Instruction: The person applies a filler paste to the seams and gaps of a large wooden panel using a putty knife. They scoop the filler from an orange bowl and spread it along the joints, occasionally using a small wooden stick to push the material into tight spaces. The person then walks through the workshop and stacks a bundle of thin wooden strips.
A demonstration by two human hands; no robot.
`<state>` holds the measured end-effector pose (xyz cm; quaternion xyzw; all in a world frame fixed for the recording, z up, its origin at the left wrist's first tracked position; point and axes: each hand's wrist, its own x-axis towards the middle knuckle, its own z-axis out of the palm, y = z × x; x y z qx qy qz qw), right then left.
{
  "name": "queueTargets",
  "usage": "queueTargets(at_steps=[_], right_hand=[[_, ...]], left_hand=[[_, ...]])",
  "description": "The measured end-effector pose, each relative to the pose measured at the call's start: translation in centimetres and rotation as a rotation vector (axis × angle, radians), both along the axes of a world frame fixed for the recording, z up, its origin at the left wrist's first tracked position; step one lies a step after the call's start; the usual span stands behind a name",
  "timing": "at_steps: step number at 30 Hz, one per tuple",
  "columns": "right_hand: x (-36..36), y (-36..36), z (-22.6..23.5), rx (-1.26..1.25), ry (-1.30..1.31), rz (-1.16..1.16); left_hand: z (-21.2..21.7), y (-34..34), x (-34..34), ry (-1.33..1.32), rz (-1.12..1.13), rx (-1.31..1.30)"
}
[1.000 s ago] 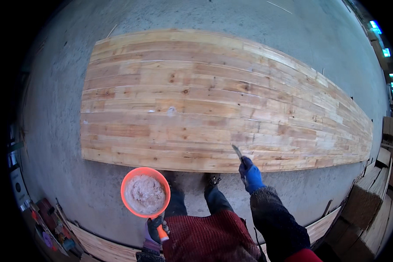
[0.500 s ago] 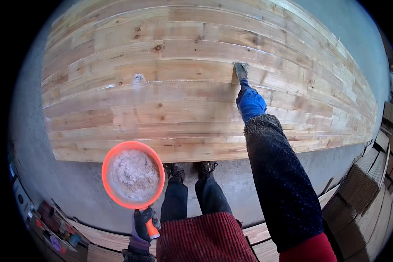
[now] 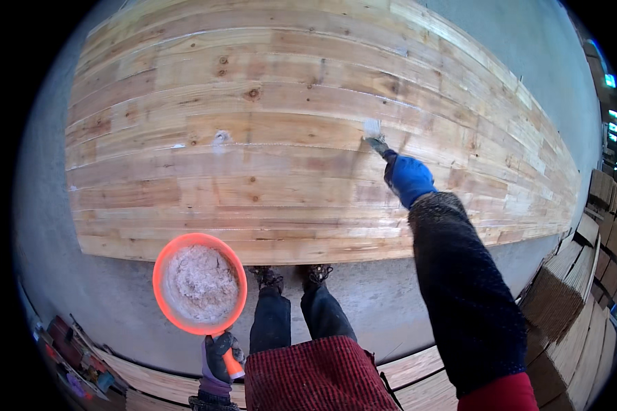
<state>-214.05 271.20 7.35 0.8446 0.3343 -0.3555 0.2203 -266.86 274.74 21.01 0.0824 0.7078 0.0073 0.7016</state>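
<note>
My left hand [image 3: 219, 357], in a dark glove, is closed round the orange handle of a round pan [image 3: 159, 301] with an orange rim. A pale, crumbly putty-like paste [image 3: 202, 284] fills much of it. My right hand [image 3: 410, 179], gloved in blue, grips a putty knife [image 3: 377, 145] whose blade meets the wooden panel [image 3: 308, 164]. Just beyond the blade lies a whitish smear of paste [image 3: 372, 127]. Another whitish patch [image 3: 221, 139] sits on the boards to the left, and thin white lines run along several seams.
The panel lies low over a grey concrete floor [image 3: 120, 284]. Stacks of boards [image 3: 562, 294] stand at the right, and more long planks [image 3: 418, 370] lie behind my feet. Assorted items [image 3: 82, 363] are piled at the lower left.
My right hand has come nearer and slightly right with the putty knife, now tilted differently, and a whitish smear shows where the blade was. The pan has shifted slightly left.
</note>
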Motion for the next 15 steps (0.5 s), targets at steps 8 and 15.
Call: queueTargets(at_steps=[8, 15], right_hand=[[0.3, -1.5, -3.0, 0.218, -0.063, -0.066], [2.9, -2.1, -2.9, 0.317, -0.119, -0.015]], left_hand=[[0.4, -1.0, 0.6, -0.037, 0.002, -0.038], [1.5, 1.3, 2.5, -0.163, -0.023, -0.012]])
